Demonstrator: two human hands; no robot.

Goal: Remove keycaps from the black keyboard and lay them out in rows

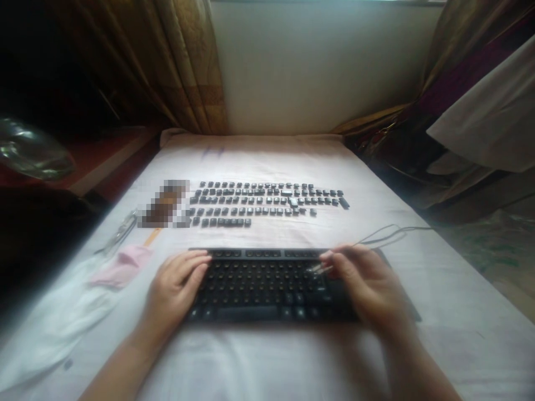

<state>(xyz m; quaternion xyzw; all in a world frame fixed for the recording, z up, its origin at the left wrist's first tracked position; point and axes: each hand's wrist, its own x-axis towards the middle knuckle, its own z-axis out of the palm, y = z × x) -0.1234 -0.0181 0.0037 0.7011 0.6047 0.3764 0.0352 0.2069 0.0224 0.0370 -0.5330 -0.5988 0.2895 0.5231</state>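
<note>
A black keyboard (267, 287) lies on a white cloth-covered table, most of its keycaps off. My left hand (175, 287) rests on the keyboard's left end, fingers flat and together. My right hand (368, 284) lies over the right end and pinches a thin wire tool (320, 269) whose tip points at the keyboard. Beyond the keyboard, several rows of loose black keycaps (267, 200) are laid out in lines.
A thin cable (384, 234) runs off the keyboard's right rear. A pink cloth (121, 266), metal tweezers or scissors (121, 234) and a white cloth (54, 328) lie at left. A blurred-out object (165, 205) sits left of the keycaps. Curtains hang behind.
</note>
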